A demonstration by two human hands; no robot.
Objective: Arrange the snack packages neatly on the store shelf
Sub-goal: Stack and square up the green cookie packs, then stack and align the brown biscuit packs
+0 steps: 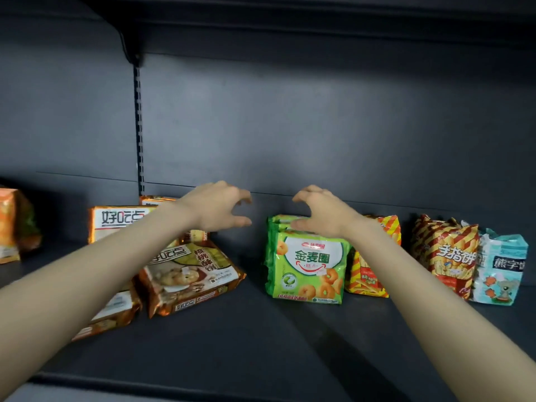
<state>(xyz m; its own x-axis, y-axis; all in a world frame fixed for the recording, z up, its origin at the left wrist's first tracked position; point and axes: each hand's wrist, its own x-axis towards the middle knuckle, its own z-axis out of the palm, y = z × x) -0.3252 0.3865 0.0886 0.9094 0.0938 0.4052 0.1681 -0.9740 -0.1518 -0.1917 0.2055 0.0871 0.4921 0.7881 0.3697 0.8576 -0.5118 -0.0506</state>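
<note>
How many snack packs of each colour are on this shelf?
Orange packs: 5
Green packs: at least 2, one behind the other
Red-and-yellow striped packs: 2
Light blue pack: 1
Total: at least 10

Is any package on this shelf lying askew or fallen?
Yes. The orange-brown cookie packages at the left lie flat, tilted and overlapping, while the green ring-biscuit packages stand upright. Both hands are empty.
</note>
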